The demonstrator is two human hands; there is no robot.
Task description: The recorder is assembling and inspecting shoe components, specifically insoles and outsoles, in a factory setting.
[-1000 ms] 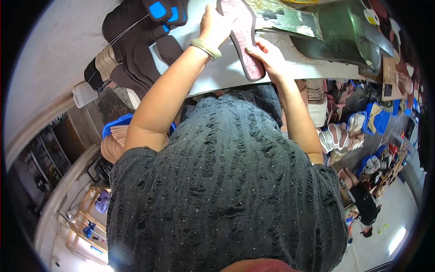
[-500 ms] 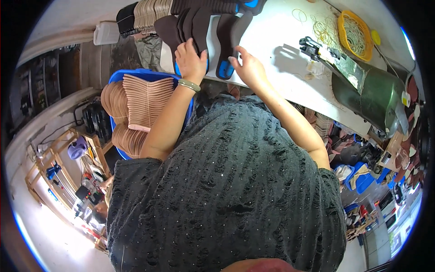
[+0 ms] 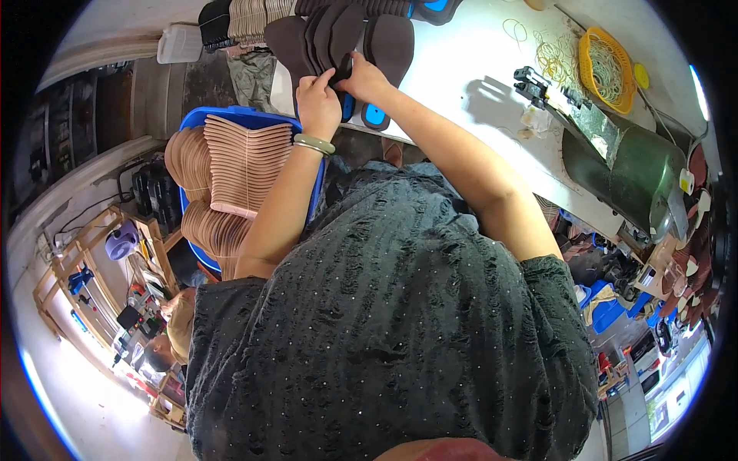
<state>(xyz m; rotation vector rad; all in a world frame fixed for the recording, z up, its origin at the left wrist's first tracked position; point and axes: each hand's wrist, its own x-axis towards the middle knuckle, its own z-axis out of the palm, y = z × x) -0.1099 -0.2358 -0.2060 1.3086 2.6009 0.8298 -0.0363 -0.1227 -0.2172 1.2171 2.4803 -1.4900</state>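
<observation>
Dark brown shoe insoles [image 3: 327, 37] lie fanned and overlapping at the table's near edge. My right hand [image 3: 364, 81] reaches in from the right, its fingers closed on the narrow end of one insole of that fan. Close beside it, my left hand [image 3: 318, 106], a bangle on its wrist, is closed at the same insole; its fingertips almost meet the right ones. Just right of the fan another dark insole [image 3: 393, 48] lies flat. A blue heel patch [image 3: 374, 115] shows below my right wrist. My hands cover part of the insoles' heel ends.
At left below the table, a blue bin [image 3: 197, 117] holds banded bundles of beige insoles [image 3: 247, 165]. More insole stacks [image 3: 247, 21] line the table's far side. At right are a yellow basket [image 3: 593, 58] of rubber bands, loose bands and a green machine [image 3: 619, 173]. Another person sits far left.
My right hand has moved left from the right-hand insole to the fan, beside my left hand. The right-hand insole, tilted before, now lies flat.
</observation>
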